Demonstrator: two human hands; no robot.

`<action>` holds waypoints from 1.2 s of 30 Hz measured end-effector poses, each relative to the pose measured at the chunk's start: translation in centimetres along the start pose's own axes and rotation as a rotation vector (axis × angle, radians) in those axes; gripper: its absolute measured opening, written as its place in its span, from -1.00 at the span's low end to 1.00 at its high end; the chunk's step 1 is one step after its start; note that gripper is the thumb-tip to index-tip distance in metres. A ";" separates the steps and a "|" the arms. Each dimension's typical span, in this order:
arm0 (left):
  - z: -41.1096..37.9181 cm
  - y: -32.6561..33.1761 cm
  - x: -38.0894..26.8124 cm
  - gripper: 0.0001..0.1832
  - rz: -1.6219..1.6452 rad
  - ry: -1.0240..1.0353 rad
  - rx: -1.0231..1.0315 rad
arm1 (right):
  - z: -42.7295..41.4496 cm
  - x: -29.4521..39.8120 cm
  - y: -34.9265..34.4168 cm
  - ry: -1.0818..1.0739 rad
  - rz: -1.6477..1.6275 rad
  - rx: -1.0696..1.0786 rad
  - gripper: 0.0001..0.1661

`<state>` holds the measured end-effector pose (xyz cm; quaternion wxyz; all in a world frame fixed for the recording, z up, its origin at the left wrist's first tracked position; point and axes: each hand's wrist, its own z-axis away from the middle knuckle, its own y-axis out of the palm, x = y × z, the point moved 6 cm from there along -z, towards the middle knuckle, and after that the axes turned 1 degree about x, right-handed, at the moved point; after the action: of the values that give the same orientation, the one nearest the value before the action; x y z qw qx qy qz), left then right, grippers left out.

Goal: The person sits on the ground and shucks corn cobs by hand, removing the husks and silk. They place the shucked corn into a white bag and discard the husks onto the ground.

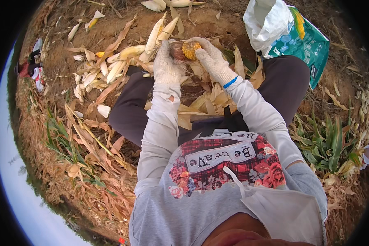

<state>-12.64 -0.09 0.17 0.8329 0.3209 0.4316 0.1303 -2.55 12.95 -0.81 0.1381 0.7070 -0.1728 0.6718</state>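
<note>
Both hands wear whitish knit gloves and meet in front of my knees. The fingers of my right hand (213,58) are closed around a yellow ear of corn (190,50). My left hand (167,63) grips the brown corn silk (177,51) at the ear's other side. Just beyond my left hand, ears in pale husks (156,33) lean over one another. More husk-covered ears (117,70) lie heaped to the left. Loose dry husks (213,98) cover the ground between my legs.
A white and green printed sack (310,46) stands open beyond my right knee. Cut corn stalks and leaves (89,138) lie at the left, green leaves (329,141) at the right. Another person (26,66) is far off at the left edge.
</note>
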 end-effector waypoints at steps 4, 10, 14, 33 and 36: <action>1.7 1.6 1.5 -0.68 -0.022 -0.049 0.099 | 0.4 -1.5 0.7 0.045 -0.018 -0.136 -0.12; 2.7 0.4 1.4 -0.67 -0.044 0.024 0.087 | 0.0 -5.0 -0.9 0.251 -0.459 -0.371 -0.35; 0.9 -7.6 -0.8 -0.62 -0.025 -0.065 -0.139 | -1.1 -8.5 -5.1 0.303 -0.454 -0.690 -0.13; 3.5 -9.4 -4.2 -0.62 -0.639 0.017 -0.170 | -0.9 -7.1 -10.6 0.130 -1.028 -0.851 -0.30; 2.1 -13.9 -5.9 -0.50 -2.036 -0.314 0.078 | -2.4 -8.8 -12.3 0.047 -1.008 -0.713 -0.34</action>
<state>-15.30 -14.47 -4.16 0.5847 -0.1565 0.3892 -0.6943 0.25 25.61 -9.02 0.6702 0.5969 -0.0283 0.4401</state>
